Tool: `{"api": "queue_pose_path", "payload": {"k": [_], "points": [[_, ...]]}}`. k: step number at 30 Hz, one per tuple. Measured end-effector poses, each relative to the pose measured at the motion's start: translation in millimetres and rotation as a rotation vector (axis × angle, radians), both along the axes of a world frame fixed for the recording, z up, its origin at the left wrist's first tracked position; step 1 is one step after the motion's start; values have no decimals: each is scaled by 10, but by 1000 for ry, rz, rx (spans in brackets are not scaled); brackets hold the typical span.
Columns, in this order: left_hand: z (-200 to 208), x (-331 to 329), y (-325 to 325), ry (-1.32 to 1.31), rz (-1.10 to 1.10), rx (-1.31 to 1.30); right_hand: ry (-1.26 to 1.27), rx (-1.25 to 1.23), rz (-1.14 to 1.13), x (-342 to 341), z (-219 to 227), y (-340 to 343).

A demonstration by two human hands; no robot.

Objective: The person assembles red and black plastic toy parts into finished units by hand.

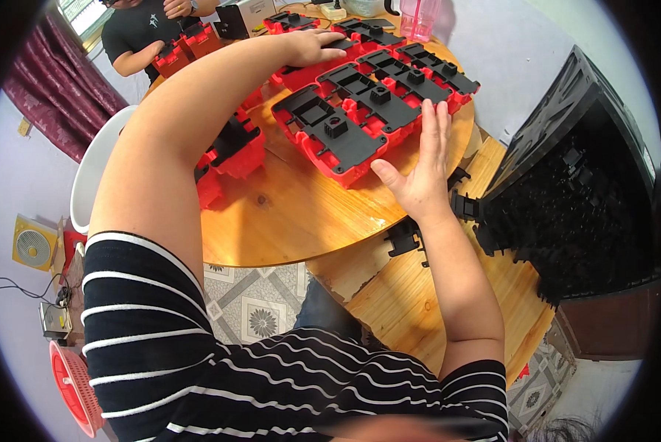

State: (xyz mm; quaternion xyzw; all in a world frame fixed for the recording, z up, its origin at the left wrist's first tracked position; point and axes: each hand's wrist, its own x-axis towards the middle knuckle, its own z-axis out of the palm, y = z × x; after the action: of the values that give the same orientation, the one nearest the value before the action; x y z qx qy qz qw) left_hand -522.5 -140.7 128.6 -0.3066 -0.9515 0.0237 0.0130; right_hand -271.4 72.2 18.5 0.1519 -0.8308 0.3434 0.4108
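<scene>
Rows of red plastic housings with black plates on top (371,96) stand side by side on a round wooden table (286,228). Stretched far across, my left hand (317,48) lies with extended fingers over the back row of housings. My right hand (425,173) is held upright at the near right side of the front row, thumb and fingers spread. Its fingertips are at the edge of the housings; whether they touch cannot be made out. Neither hand grips anything. More red and black housings (235,147) sit under and beside my left arm, which hides part of them.
Across the table a person in a dark shirt (142,33) handles red parts. A large black bin (574,199) of small black parts leans at the right, with loose black pieces (404,237) by the wooden bench. A pink cup (417,18) and white box (251,15) stand behind.
</scene>
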Motion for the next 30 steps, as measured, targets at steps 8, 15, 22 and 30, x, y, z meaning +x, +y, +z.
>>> {"api": "queue_pose_path", "payload": {"k": [8,15,22,30], "points": [[-68,-115,-146,37,-15,-17,-22,65,-13,14,6,-10],[228,-8,-297,210,-86,519,-68,160,2,4,36,-125],[810,670,-1101,159,110,507,-127,116,29,75,50,-415],[578,2247,-2071,307,-106,668,-197,119,97,26,107,-552]]}}
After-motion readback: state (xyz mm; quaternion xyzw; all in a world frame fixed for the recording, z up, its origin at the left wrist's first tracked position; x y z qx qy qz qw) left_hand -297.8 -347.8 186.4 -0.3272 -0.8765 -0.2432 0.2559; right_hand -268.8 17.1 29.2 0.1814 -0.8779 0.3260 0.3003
